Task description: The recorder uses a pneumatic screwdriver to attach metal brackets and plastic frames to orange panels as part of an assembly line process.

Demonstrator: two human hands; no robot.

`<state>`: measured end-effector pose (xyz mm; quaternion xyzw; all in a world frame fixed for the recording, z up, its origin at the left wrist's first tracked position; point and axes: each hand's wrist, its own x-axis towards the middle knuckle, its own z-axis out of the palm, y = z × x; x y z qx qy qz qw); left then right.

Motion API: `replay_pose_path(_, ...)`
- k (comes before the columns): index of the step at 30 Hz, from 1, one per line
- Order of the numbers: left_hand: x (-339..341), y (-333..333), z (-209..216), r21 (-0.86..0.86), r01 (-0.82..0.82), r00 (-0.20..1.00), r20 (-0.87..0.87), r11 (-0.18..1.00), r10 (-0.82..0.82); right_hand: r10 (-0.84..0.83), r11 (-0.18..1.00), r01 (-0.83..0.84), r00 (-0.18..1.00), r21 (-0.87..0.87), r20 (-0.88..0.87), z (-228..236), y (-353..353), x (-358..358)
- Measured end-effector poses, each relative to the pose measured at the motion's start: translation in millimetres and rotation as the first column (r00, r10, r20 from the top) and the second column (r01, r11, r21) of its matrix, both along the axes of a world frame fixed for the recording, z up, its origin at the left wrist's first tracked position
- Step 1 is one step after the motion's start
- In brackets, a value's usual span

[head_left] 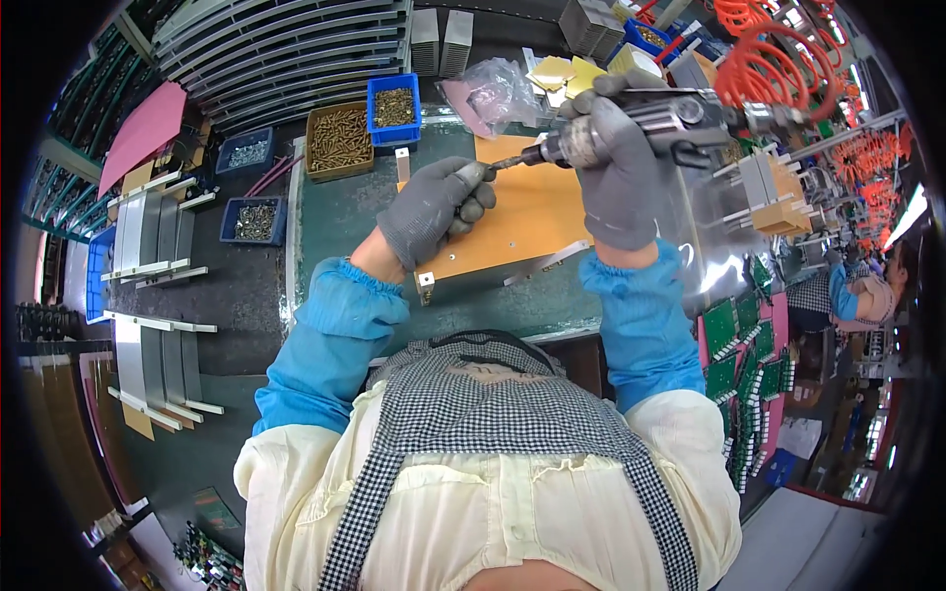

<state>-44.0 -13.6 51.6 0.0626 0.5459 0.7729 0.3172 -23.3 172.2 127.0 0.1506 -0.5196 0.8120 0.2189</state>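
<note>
Your hands are in grey gloves and blue sleeves, close together over an orange panel (527,212) that lies on the green tabletop (340,236) directly before you. Your right hand (619,163) is wrapped around a silver and black power driver (675,120), held sideways with its bit (508,162) pointing left. Your left hand (434,212) is curled, thumb and forefinger pinched on the tip of that bit; whether a screw sits there is too small to tell. A white block (426,282) stands at the panel's near left corner. Beyond your left hand, a cardboard box (341,172) of brass-coloured screws sits beside a blue bin (396,136) of similar pieces, with a clear plastic bag (501,91) farther right. A red coiled hose (774,69) hangs near the driver's rear, and green circuit boards (721,330) lie beyond your right sleeve
</note>
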Motion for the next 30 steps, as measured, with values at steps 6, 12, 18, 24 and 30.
replay_pose_path(6,4,3,3,-0.001,-0.137,0.988,0.071,0.991,0.137,-0.069,0.995,0.069,0.998,-0.076,0.003,-10,-1,-13)
replay_pose_path(12,-1,-2,-8,0.137,-0.079,0.993,0.095,0.987,0.066,-0.130,0.981,0.131,0.991,0.141,-0.014,-14,-8,-14)
replay_pose_path(18,-4,-7,-14,0.274,-0.077,0.992,0.118,0.959,0.046,-0.102,0.982,0.093,0.994,0.165,0.044,-11,-12,-15)
replay_pose_path(24,-4,-6,-14,0.333,-0.066,0.992,0.128,0.941,0.025,-0.026,0.976,0.008,0.997,0.217,0.079,-3,-20,-14)
replay_pose_path(30,-1,-3,-12,0.307,-0.136,0.986,0.139,0.942,0.097,-0.053,0.919,-0.002,0.990,0.393,0.129,-2,-29,-25)
